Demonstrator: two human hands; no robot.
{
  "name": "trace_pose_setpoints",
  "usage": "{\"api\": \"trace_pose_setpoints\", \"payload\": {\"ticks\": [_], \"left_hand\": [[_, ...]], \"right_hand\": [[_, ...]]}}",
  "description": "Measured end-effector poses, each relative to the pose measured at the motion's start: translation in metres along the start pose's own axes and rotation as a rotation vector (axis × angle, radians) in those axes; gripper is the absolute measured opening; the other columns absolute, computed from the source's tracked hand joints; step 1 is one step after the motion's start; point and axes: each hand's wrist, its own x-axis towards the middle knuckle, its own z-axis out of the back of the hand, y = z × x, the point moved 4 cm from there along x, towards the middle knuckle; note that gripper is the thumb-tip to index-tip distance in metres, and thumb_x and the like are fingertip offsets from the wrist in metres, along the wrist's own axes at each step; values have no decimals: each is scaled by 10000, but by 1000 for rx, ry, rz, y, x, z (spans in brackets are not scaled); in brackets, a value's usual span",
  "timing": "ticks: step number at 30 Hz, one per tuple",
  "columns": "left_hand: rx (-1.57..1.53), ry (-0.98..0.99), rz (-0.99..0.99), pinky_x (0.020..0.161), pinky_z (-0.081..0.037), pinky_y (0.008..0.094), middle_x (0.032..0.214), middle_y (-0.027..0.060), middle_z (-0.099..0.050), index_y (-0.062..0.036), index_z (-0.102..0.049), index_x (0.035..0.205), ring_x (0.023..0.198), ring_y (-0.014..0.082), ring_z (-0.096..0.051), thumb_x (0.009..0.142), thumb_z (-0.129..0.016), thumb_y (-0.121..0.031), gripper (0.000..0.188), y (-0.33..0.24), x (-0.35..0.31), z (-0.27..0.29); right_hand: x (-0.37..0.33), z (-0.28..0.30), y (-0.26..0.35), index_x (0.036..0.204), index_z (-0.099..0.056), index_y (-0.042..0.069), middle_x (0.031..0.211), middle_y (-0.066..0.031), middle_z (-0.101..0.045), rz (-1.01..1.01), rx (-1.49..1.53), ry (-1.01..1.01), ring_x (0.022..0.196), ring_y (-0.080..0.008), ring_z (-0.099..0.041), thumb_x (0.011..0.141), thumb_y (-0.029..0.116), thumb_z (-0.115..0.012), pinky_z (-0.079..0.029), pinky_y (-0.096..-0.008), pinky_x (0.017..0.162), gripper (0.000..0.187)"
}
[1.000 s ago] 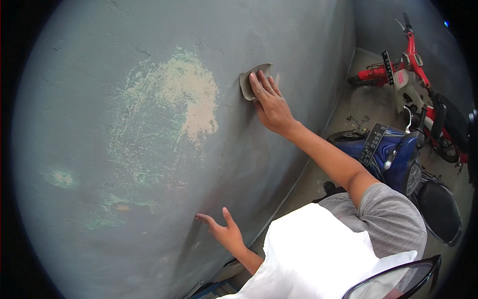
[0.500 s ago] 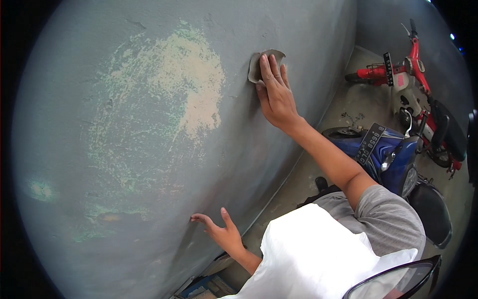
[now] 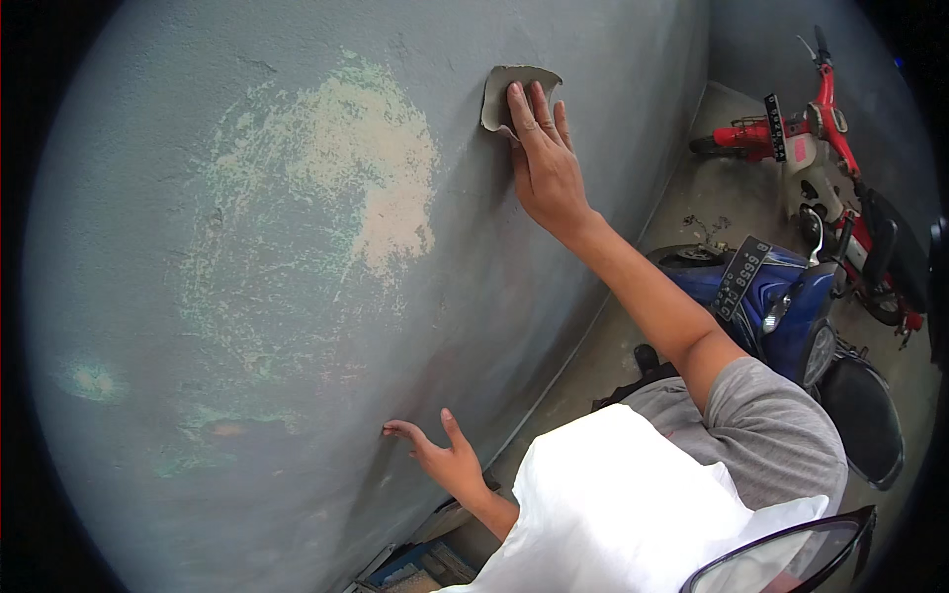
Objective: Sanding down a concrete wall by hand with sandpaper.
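Note:
A curled piece of grey-brown sandpaper (image 3: 502,97) lies against the grey wall (image 3: 474,267). My right hand (image 3: 550,178) holds it there under its outstretched fingers, with the thumb at the lower edge of the sheet. Left of the sandpaper is a worn patch (image 3: 381,168) where the grey paint gives way to pale beige and green. Lower down, my left hand (image 3: 445,463) is empty, its thumb and fingers apart. Its fingertips are at the wall; whether they press on it I cannot tell.
To the right, a blue motorbike (image 3: 791,296) stands on the floor, and a red motorbike (image 3: 828,138) is beyond it near the corner. Below my left hand, a blue box (image 3: 415,563) with flat pieces sits by the wall's foot. White cloth (image 3: 613,494) covers the lower middle.
My right hand has slid the sandpaper upward and slightly left along the wall. My left hand has stayed nearly in place.

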Motion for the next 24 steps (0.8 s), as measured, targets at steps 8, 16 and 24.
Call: {"api": "trace_pose_setpoints", "payload": {"ticks": [8,16,24], "left_hand": [[34,-29,21,1224,-175,662,1708,219,-110,-32,-66,1644,1583,335,-125,1009,-542,-573,961,-9,1,-4],[21,-26,27,1230,-200,638,1703,234,-107,-20,-62,1640,1581,344,-116,1006,-535,-590,975,-5,2,-7],[56,-19,34,1235,-225,604,1698,240,-123,-21,-107,1638,1570,353,-169,1005,-541,-583,951,0,0,1]], "right_hand": [[-20,0,-3,1613,-292,61,1601,-136,-434,11,7,36,1522,-369,-320,935,-62,-527,-220,-560,1244,729],[-27,3,12,1608,-304,54,1600,-135,-436,-34,25,70,1520,-364,-329,918,-65,-543,-223,-556,1247,740],[0,2,12,1607,-310,57,1608,-128,-428,10,-11,-9,1521,-364,-329,910,-72,-544,-217,-574,1244,746]]}}
